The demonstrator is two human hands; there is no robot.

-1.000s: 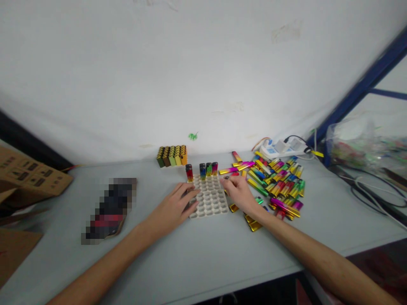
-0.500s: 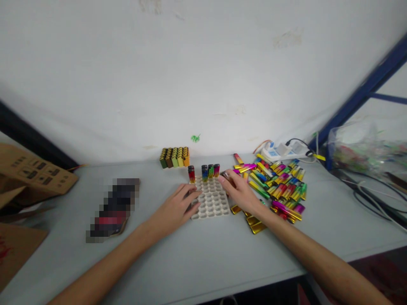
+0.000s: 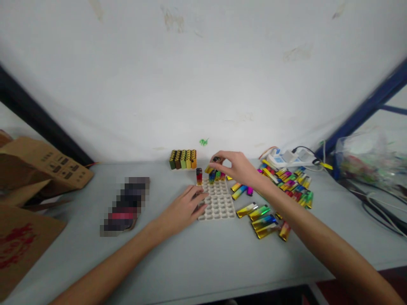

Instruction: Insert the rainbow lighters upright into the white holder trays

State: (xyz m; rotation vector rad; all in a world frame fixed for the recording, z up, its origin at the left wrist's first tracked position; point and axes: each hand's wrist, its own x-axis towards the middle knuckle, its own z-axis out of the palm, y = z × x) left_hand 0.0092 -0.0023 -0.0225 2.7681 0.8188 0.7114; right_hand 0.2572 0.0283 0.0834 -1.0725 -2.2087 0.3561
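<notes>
My left hand [image 3: 182,208] rests with fingers apart on the left side of a pale tray [image 3: 217,216] full of round holes. Along the tray's far row several lighters stand upright, among them a red one [image 3: 199,178] at the left corner and a blue one [image 3: 211,178]. Just above this row, my right hand [image 3: 238,165] pinches a tilted lighter [image 3: 208,169] with a gold body and dark top between thumb and fingers. To the right lies a spread of loose metallic-coloured lighters [image 3: 262,211], partly hidden by my right forearm.
Behind the tray stands a block of upright gold-topped lighters [image 3: 183,160] by the wall. A power strip [image 3: 291,157] with plugs and cables sits at the back right. Cardboard boxes [image 3: 47,163] and a pixelated dark object [image 3: 125,207] are on the left.
My right hand has moved from the tray's right side up and left over its far row, with a lighter in its fingers. My left hand stays at the tray; the view has shifted.
</notes>
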